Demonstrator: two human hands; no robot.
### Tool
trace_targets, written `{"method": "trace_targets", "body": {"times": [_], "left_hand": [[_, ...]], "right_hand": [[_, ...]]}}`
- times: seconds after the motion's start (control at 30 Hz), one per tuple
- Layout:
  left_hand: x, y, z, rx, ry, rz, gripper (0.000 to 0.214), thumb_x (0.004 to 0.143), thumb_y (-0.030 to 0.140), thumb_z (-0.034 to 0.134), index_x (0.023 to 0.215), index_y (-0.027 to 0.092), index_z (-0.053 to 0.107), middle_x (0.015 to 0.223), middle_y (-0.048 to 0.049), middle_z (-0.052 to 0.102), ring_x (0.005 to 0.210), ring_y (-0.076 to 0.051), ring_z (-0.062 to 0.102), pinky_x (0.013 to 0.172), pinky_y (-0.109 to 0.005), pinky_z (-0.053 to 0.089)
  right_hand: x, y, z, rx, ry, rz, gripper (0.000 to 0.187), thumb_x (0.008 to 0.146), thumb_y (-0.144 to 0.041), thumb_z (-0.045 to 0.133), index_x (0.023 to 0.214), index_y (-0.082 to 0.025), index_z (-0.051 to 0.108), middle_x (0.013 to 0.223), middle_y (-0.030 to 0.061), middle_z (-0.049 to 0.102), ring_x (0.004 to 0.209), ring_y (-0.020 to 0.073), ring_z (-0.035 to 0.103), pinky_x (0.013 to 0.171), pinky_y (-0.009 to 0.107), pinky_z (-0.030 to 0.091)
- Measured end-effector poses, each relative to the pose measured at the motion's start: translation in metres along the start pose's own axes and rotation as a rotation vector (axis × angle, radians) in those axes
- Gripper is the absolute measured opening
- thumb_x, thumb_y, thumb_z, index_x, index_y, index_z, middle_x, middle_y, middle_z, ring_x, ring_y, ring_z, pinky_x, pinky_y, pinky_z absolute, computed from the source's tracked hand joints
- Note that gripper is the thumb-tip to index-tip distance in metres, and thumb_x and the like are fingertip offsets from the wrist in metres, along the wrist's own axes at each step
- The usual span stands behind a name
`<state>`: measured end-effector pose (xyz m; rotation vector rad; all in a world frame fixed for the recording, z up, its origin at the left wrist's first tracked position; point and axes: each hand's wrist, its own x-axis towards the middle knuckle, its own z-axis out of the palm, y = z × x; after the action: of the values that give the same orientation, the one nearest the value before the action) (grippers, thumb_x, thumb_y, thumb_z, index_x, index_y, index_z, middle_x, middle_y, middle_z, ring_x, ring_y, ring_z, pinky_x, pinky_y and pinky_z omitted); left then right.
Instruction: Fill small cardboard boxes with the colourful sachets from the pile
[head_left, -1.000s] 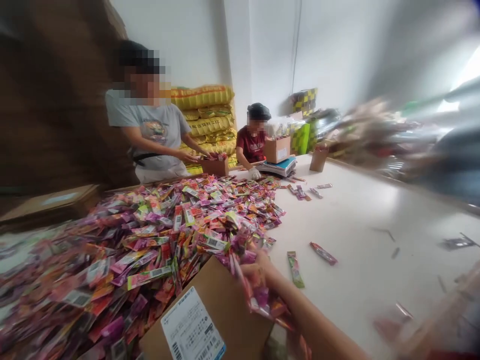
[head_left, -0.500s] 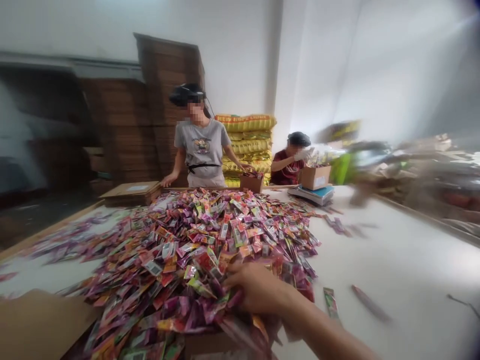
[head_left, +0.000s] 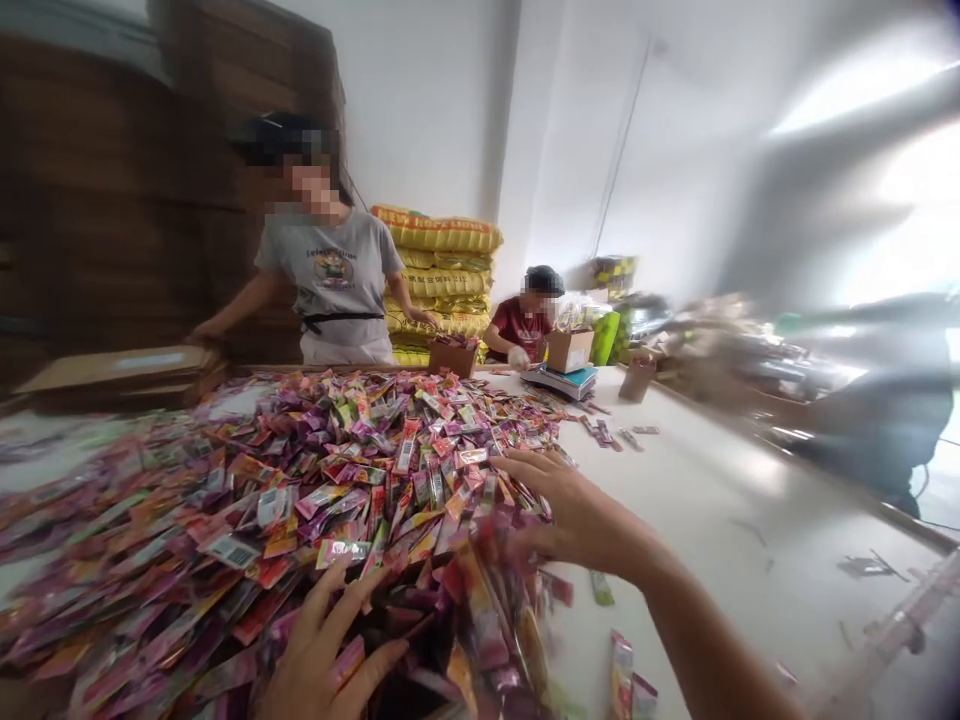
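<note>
A large heap of small shiny snack packets, purple, red and orange, covers the near and middle part of the white table. At the bottom, my left hand rests on the packets with its fingers spread. My right hand reaches over the right side of the heap, fingers stretched out and thumb apart. Just below its palm, several blurred packets are tumbling towards a dark hollow between my hands. Whether a box lies under that hollow is hidden by the packets.
A person in a grey shirt stands across the table beside flat cardboard and a filled carton. Another person in dark red sits near a carton on books. Loose packets lie at right.
My left hand has come into view over the packets. My right hand has lifted and opened out, and packets are moving beneath it. The view has turned right; the brown cardboard at lower left is gone.
</note>
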<state>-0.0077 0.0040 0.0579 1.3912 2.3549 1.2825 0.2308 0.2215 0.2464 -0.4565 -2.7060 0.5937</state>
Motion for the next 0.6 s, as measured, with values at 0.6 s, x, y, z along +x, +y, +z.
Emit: {"method": "trace_targets", "body": {"times": [0.6], "left_hand": [[0.001,0.021,0.009,-0.28,0.059,-0.226,0.089,0.08,0.031,0.062,0.161,0.033,0.023,0.146,-0.0073,0.053,0.142,-0.03,0.042,0.119,-0.05,0.032]], "right_hand": [[0.032,-0.024,0.114,-0.226,-0.645,-0.056,0.019,0.085,-0.03,0.067,0.098,-0.019,0.076,0.09,0.0052,0.077,0.074,0.0165,0.067,0.067,0.023,0.05]]}}
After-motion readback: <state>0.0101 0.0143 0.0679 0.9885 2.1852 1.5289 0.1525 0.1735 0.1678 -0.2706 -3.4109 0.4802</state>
